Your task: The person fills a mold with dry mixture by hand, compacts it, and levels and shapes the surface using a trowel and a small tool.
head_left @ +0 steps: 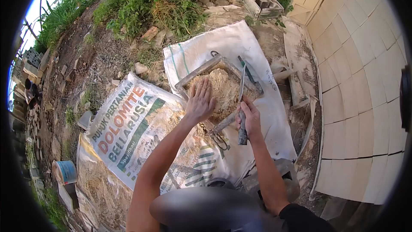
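Frame point(195, 71) of rough, grey-crusted bars, four-sided, lying on a white woven sack point(274, 120); wire loop point(214, 53) at its top corner. Fill point(224, 87) inside is tan and crumbly, heaped unevenly, coarser and darker toward the lower edge. Same-coloured crumbs scattered over a printed sack point(128, 124), creased plastic weave with orange and green lettering. Left hand point(200, 102) open, palm down on the fill, fingers extended and pointing up toward the frame's far side; forearm slants in from lower left. Right hand point(249, 118) closed round a knife point(243, 83) at the frame's lower right: long narrow blade pointing up, grey, spotted handle running down below the fist. Right forearm rises from lower right, dark sleeve point(302, 217) near the elbow. Green tool point(246, 68), slim, by the frame's upper right side. Around the sacks: stony soil, leafy plants point(150, 0), a pale crate point(262, 5) holding blocks. Blue-and-white bucket point(66, 172) at far left; pale, flat panels point(356, 103) stand in rows at right.
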The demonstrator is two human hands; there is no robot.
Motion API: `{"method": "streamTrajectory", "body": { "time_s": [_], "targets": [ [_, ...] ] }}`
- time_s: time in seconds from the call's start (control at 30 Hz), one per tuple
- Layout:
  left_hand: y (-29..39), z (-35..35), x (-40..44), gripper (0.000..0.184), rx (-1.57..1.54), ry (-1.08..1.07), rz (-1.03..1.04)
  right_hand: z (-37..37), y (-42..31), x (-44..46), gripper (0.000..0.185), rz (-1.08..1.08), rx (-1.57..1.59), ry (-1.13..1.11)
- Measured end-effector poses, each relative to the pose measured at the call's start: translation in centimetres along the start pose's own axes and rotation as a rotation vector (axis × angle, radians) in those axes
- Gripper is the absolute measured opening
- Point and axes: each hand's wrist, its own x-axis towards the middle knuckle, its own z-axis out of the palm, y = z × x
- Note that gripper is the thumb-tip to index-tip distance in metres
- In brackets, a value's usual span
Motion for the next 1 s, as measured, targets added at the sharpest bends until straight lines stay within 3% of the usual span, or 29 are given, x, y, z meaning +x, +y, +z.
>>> {"method": "streamTrajectory", "body": {
  "time_s": [0.1, 0.17, 0.23, 0.3, 0.33, 0.4, 0.43, 0.5, 0.57, 0.63, 0.7, 0.93, 1.0],
  "targets": [
    [-0.8, -0.6, -0.3, 0.062, 0.023, -0.023, 0.009, 1.3, 0.2, -0.5, 0.042, 0.007, -0.044, -0.014],
    [-2.0, -0.9, -1.3, 0.061, -0.022, -0.026, 0.177, 2.7, 0.6, -1.3, 0.041, -0.009, -0.06, -0.076],
    [-3.9, -0.7, -4.2, 0.059, -0.065, 0.07, 0.163, 3.7, 0.6, -1.8, 0.041, -0.028, -0.082, -0.127],
    [-6.4, 1.0, -7.6, 0.061, -0.026, 0.272, -0.239, 4.5, 0.7, -2.5, 0.04, -0.018, -0.243, -0.192],
    [-7.3, 2.2, -9.1, 0.061, -0.031, 0.261, -0.246, 4.7, 0.9, -2.5, 0.04, -0.01, -0.294, -0.199],
    [-9.2, 3.7, -10.7, 0.062, 0.0, -0.113, -0.422, 4.9, 1.7, -2.3, 0.04, 0.005, -0.312, -0.223],
    [-9.5, 4.6, -10.6, 0.062, -0.006, -0.112, -0.433, 5.0, 1.9, -2.1, 0.04, 0.014, -0.329, -0.241],
    [-9.3, 6.6, -9.2, 0.063, -0.201, -0.064, -0.24, 5.0, 2.2, -1.9, 0.04, 0.038, -0.346, -0.241],
    [-7.9, 7.0, -7.2, 0.064, -0.277, -0.068, -0.281, 4.8, 2.3, -1.9, 0.04, 0.072, -0.364, -0.231],
    [-6.2, 7.7, -6.4, 0.064, -0.099, 0.054, -0.308, 4.3, 2.3, -1.7, 0.04, 0.048, -0.39, -0.243],
    [-4.2, 7.8, -6.8, 0.063, -0.196, 0.024, -0.387, 3.9, 2.2, -1.6, 0.04, 0.047, -0.399, -0.234],
    [-0.2, 8.1, -14.3, 0.057, -0.313, -0.023, -0.082, 4.3, 3.0, -1.8, 0.042, -0.01, -0.416, -0.241],
    [-0.2, 8.4, -14.8, 0.046, -0.459, 0.076, 0.048, 4.4, 3.1, -2.0, 0.04, -0.008, -0.408, -0.249]
  ]
}}
